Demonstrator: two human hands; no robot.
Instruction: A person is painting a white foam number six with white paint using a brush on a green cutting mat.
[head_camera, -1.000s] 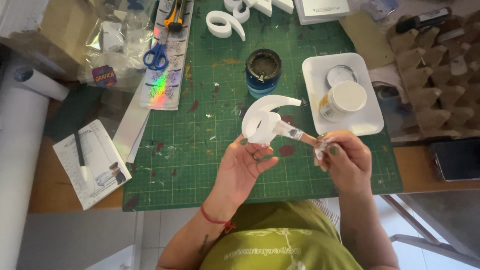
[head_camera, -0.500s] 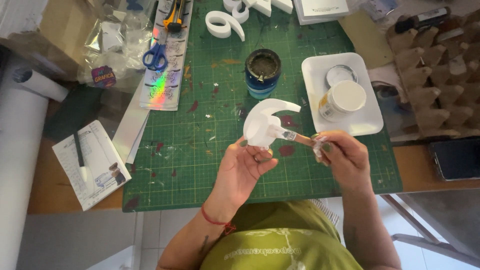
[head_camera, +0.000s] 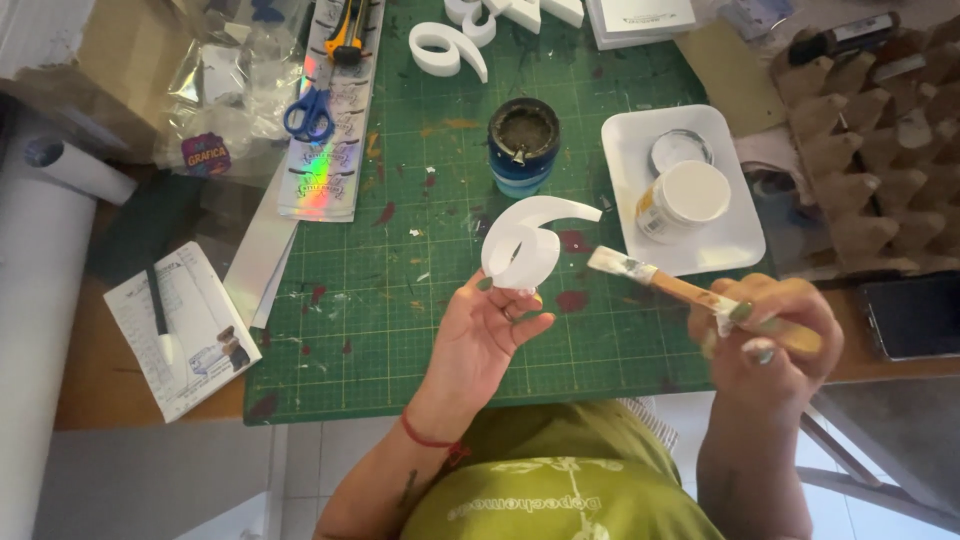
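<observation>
In the middle of the frame the left hand is raised above a green cutting mat and pinches a white foam number by its lower loop, fingers curled up around the rounded part, so the curved tail points to the right. The right hand, lower right of centre, is closed around the wooden handle of a paintbrush. The brush slants up to the left, and its white-tipped bristles sit just beside the number, a little to its right; I cannot tell whether they touch it.

Above the number on the mat stands a small dark jar with a blue band, open at the top. To the right of it a white tray holds a white pot of paint and a round lid behind it. More white foam shapes lie at the top centre of the frame. Upper left, blue-handled scissors rest on a shiny sticker strip, with a cutter at its top end. On the worktop at the left lie a small notepad with a pen on it and a white paper roll. A brown egg carton fills the upper right, with a dark phone below it.
</observation>
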